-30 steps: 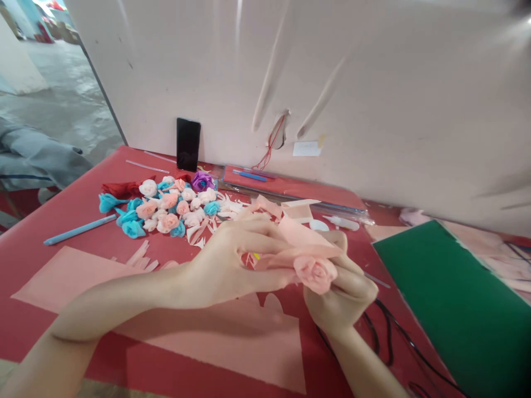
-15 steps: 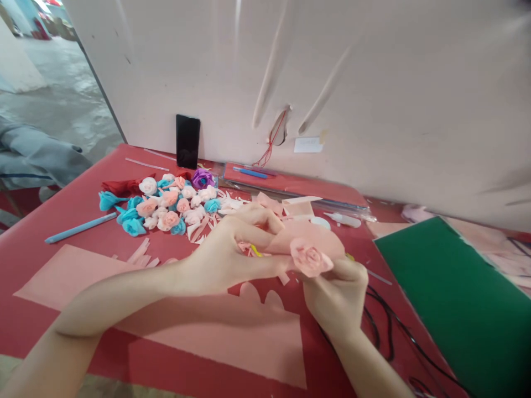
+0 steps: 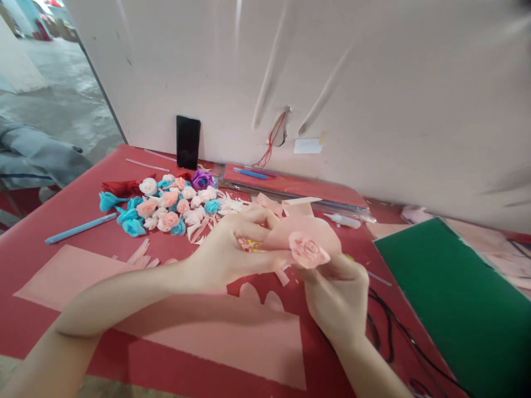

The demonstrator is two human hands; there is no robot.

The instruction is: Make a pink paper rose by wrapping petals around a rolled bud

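Red table (image 3: 83, 199), flowers (image 3: 168, 221), green board (image 3: 456, 298), scraps (image 3: 230, 205) partly behind left hand (image 3: 230, 249), held rose (image 3: 307, 250)

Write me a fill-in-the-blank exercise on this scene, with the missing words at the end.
The left hand and right hand together hold exactly ____ paper rose.
The heap of paper flowers lies on a ____ tabletop.
The flat board to the right of the right hand is ____.
The smartphone stands ____ rather than lying flat.

Missing words: one; red; green; upright.
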